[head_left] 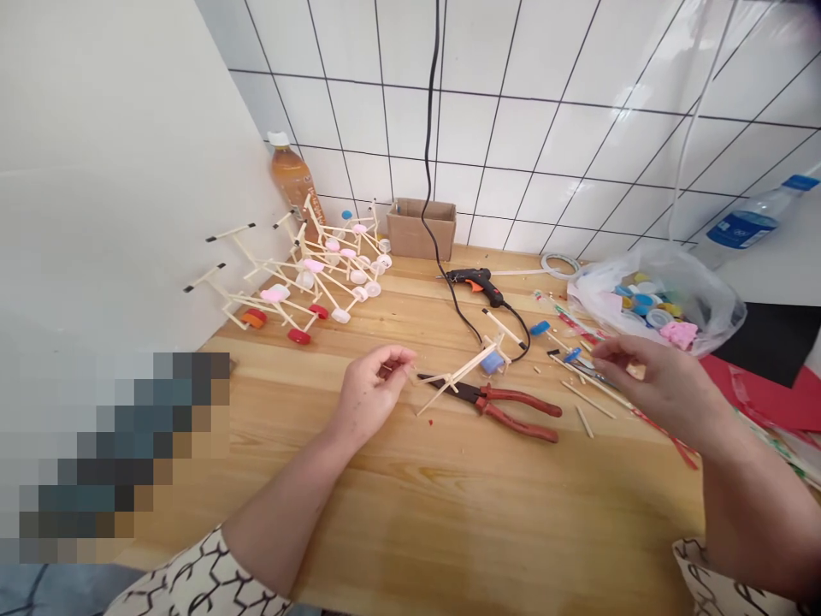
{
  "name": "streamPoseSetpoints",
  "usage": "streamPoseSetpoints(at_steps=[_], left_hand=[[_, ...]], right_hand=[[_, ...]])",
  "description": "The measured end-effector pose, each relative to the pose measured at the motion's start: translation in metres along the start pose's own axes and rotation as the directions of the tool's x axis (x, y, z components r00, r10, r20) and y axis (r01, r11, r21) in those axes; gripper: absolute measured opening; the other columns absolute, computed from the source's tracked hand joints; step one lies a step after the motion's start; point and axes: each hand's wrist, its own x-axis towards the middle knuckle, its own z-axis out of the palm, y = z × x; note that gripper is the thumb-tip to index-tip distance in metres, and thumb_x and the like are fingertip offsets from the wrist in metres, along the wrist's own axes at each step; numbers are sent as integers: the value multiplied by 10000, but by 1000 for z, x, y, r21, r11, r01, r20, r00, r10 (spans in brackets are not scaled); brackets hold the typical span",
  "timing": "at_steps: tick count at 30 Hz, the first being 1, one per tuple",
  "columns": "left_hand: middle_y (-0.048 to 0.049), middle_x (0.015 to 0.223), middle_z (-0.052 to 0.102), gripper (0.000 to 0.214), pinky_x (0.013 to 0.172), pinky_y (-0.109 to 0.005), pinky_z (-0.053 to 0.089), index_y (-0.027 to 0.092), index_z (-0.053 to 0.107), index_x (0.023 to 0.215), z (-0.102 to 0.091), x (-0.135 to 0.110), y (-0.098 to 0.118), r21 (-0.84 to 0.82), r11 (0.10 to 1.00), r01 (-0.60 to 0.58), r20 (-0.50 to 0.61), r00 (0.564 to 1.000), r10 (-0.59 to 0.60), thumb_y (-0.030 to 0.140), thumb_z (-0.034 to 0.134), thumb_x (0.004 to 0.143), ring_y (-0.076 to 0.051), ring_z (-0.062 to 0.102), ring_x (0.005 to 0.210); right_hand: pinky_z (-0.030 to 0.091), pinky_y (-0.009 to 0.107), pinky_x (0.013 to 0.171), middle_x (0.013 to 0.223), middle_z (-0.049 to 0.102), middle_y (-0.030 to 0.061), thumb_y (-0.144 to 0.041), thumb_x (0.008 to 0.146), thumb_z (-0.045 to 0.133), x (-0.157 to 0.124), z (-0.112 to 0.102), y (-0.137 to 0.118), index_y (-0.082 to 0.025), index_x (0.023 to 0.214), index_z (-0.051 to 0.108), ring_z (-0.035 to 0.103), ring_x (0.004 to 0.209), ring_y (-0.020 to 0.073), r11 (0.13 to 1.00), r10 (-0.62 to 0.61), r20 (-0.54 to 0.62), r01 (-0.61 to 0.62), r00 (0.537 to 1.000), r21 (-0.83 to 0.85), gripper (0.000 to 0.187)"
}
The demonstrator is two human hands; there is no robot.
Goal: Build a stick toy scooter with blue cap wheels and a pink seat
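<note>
Stick frame (459,373) lies across red-handled pliers (516,411), long axis running near-left to far-right, while our left hand (370,395) pinches a short stick (389,371) and our right hand (667,385) hovers half-closed, its hold unclear

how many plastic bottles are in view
2: an orange drink bottle in the back corner, behind the stick models, and a blue-labelled water bottle at far right, behind the plastic bag. Others may be hidden.
</note>
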Motion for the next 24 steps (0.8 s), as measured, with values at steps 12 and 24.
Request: streamPoseSetpoints(at_steps=[12, 24], left_hand=[[-32, 782, 679, 150, 691, -242, 503, 140, 647, 817, 4, -4, -2, -24, 999, -29, -57, 998, 27, 263, 599, 747, -139, 620, 714], [-31, 797, 680, 140, 708, -229, 505, 142, 644, 830, 3, -9, 3, -20, 996, -81, -108, 991, 79, 254, 598, 761, -132, 623, 737]], right_hand=[[382, 289, 542, 698, 664, 48, -326, 760, 508, -14, 10, 28, -214, 731, 628, 592, 632, 208, 950, 234, 279, -157, 931, -271, 166], [330, 272, 555, 657, 555, 30, -308, 822, 454, -15, 12, 17, -196, 692, 505, 473, 605, 162, 984, 179, 461, -170, 869, -63, 179]])
